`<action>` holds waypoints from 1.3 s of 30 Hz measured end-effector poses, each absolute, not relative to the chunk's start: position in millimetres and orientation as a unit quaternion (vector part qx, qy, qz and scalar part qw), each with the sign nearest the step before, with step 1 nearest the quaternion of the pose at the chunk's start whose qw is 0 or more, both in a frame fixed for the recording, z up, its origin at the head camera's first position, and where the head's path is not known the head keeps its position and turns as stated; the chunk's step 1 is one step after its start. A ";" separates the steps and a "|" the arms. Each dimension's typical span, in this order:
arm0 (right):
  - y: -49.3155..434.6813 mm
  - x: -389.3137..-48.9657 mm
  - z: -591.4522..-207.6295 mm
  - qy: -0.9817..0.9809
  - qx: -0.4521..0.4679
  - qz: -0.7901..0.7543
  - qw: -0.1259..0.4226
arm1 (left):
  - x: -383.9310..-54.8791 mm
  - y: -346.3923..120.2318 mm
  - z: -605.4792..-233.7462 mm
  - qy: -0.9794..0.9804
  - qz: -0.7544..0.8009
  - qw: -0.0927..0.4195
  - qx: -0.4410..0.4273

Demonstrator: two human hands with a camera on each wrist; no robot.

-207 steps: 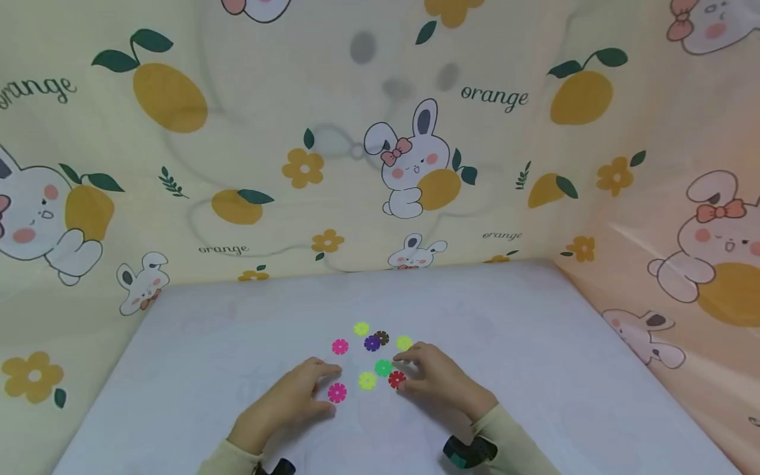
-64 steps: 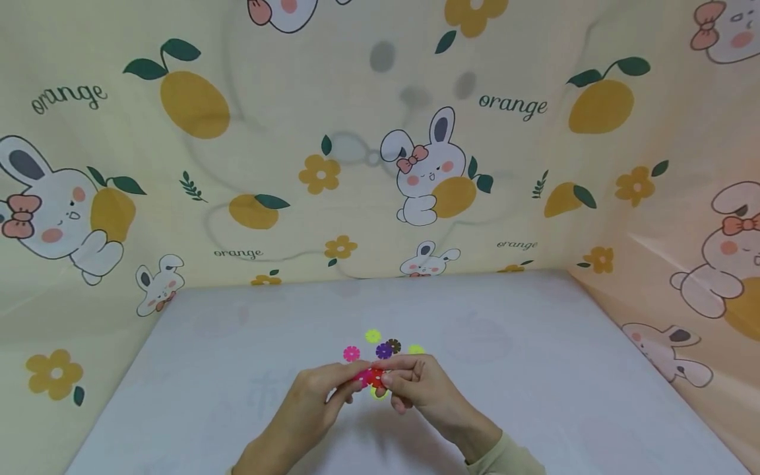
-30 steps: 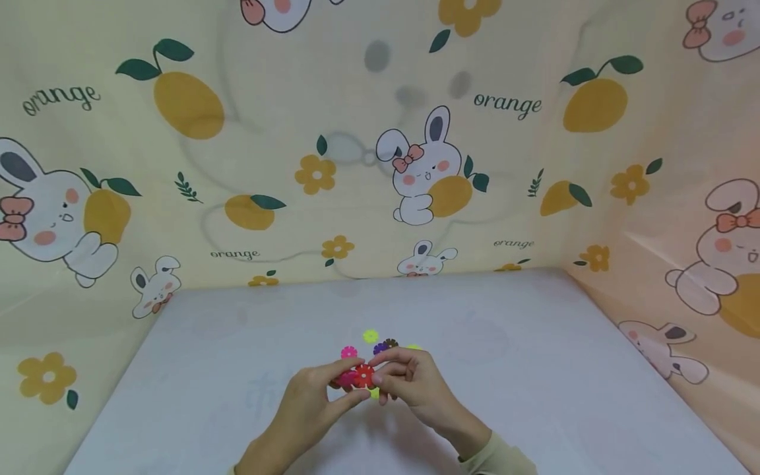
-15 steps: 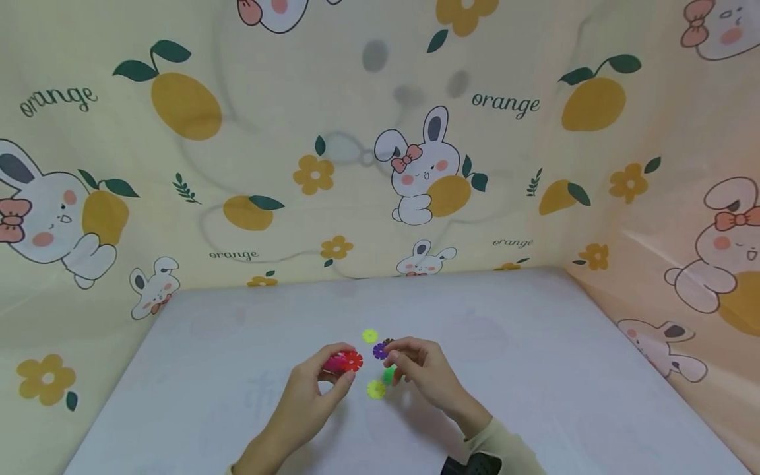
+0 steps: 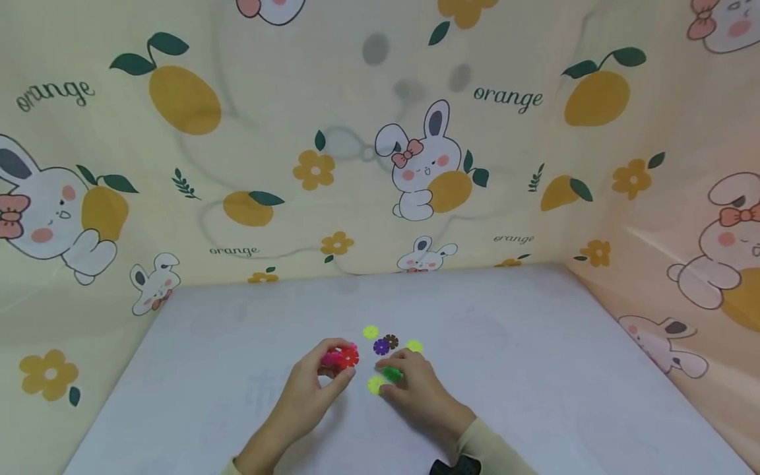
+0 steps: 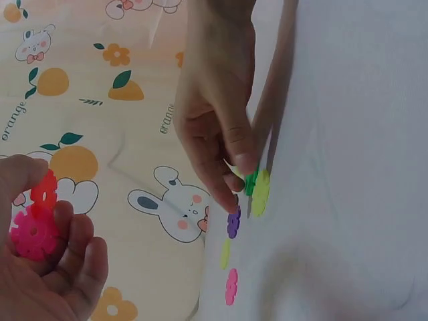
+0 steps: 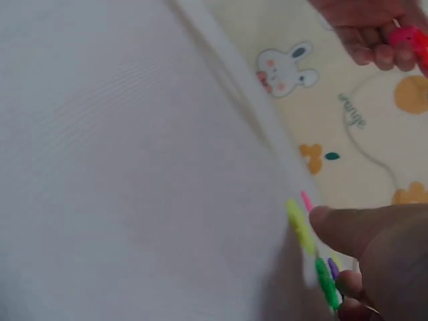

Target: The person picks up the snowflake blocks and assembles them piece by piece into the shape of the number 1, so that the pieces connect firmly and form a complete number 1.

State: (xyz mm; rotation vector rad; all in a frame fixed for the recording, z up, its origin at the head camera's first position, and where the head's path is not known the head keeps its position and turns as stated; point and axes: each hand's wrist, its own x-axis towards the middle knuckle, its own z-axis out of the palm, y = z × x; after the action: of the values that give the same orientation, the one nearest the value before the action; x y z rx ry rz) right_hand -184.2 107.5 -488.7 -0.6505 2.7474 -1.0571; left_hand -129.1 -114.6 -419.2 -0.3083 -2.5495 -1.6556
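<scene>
In the head view my left hand point(image 5: 309, 386) holds a red notched flower-shaped disc point(image 5: 349, 357) and a pink notched disc point(image 6: 35, 234) joined at their edges, raised off the table. Thumb and fingers pinch the pair. My right hand point(image 5: 424, 389) is low at the table, thumb and fingers spread around a green disc point(image 5: 392, 374). A yellow disc point(image 5: 375, 384) lies by its thumb tip. Past the fingertips are a purple disc point(image 5: 381, 347) and a brown disc point(image 5: 391, 341), close together.
More discs lie on the white table point(image 5: 249, 369): a yellow one point(image 5: 371, 332) farther back, another yellow disc point(image 5: 414, 346) beyond the right knuckles, and a pink one point(image 6: 231, 287). A printed cloth wall point(image 5: 267, 158) rises behind the table and at both sides.
Earlier, each hand took up a disc, pink at left and red at right, and they were joined. My right hand has since let go and moved down to the green disc.
</scene>
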 end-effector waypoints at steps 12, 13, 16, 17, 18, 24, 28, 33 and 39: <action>106.7 -177.4 -484.5 0.923 -0.256 -0.286 0.009 | -130.2 -118.0 -416.5 -0.837 -0.540 0.046 -0.079; 107.2 -177.4 -484.3 0.923 -0.254 -0.289 0.011 | -130.2 -118.1 -416.4 -0.836 -0.541 0.044 -0.079; 108.9 -177.6 -483.6 0.920 -0.247 -0.303 0.011 | -130.7 -117.8 -416.1 -0.834 -0.544 0.040 -0.077; 109.4 -177.6 -483.3 0.919 -0.245 -0.308 0.009 | -130.8 -117.7 -416.0 -0.834 -0.546 0.039 -0.077; 109.8 -177.4 -482.6 0.918 -0.244 -0.312 0.006 | -130.9 -117.5 -415.8 -0.833 -0.546 0.038 -0.076; 108.9 -179.0 -480.1 0.909 -0.255 -0.329 -0.010 | -129.1 -117.9 -415.2 -0.836 -0.542 0.034 -0.072; 109.0 -180.0 -479.6 0.895 -0.258 -0.364 0.005 | -128.4 -118.0 -417.4 -0.838 -0.539 0.035 -0.079; 111.7 -182.6 -470.2 0.873 -0.254 -0.416 0.038 | -129.0 -117.8 -420.0 -0.838 -0.535 0.039 -0.099; 115.9 -182.5 -448.8 0.826 -0.249 -0.502 0.070 | -130.0 -117.6 -426.2 -0.832 -0.529 0.040 -0.166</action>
State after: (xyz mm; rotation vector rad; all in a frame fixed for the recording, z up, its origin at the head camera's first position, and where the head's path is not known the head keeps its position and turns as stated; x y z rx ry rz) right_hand -182.5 115.9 -448.8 -0.7496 2.4836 -1.5090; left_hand -130.0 -117.6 -426.2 -0.5079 -2.5482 -1.6201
